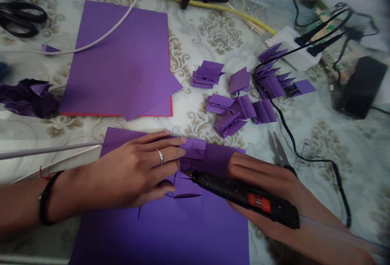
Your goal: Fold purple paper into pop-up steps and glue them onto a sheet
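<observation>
My left hand [146,167], wearing a ring, lies with its fingers stretched out over folded purple paper pieces on a large purple sheet [213,232]. The thumb and fingertips touch these pieces and hide part of them. Closed around a black hot glue gun [231,188] with a red switch is my right hand [265,179]. The gun's nozzle points left, at the folded paper piece [187,186] beside my left fingertips. A translucent stick [332,230] runs out of its rear end.
Several folded purple pieces [243,106] lie behind my right hand, near a white power strip [297,48] and black cable [292,135]. Purple sheets [122,62] lie at the back left. Crumpled paper [27,98], black-handled scissors [22,17] and a metal blade [282,151] are also around.
</observation>
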`<state>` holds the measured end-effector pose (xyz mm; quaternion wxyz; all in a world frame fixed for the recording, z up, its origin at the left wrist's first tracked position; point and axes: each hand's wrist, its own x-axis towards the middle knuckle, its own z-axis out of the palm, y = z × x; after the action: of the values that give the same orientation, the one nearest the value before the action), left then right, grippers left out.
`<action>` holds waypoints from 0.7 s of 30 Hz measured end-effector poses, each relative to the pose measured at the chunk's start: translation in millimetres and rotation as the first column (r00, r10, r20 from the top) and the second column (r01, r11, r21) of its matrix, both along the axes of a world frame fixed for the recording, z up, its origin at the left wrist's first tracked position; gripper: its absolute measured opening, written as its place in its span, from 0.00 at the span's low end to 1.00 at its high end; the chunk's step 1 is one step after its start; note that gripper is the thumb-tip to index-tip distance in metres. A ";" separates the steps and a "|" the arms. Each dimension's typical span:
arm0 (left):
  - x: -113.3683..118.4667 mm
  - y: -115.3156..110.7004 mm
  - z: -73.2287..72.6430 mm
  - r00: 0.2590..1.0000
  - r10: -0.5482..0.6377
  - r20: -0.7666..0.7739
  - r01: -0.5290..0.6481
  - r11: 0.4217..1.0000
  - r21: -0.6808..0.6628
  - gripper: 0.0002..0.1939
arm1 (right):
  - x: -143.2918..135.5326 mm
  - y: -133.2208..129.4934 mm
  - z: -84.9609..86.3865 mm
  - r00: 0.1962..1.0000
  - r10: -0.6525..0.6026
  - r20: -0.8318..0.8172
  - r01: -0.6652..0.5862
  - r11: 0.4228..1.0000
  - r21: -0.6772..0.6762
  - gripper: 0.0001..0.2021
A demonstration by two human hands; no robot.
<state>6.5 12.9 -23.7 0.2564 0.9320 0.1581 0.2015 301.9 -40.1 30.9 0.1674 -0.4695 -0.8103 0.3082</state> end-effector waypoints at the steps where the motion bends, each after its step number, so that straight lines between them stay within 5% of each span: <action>1: 0.0 -0.1 -0.2 1.000 0.001 0.002 -0.001 1.000 0.002 0.10 | -1.1 0.9 0.9 1.000 0.004 -0.019 -0.004 1.000 0.007 0.09; 21: -0.6 -0.2 -1.1 1.000 -0.007 -0.014 0.007 1.000 0.020 0.10 | -6.0 2.1 0.0 0.999 -0.031 0.042 0.029 0.998 0.050 0.13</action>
<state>5.9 12.7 -24.8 0.2468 0.9364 0.1547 0.1957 295.9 -38.0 30.9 0.1662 -0.4838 -0.8139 0.2755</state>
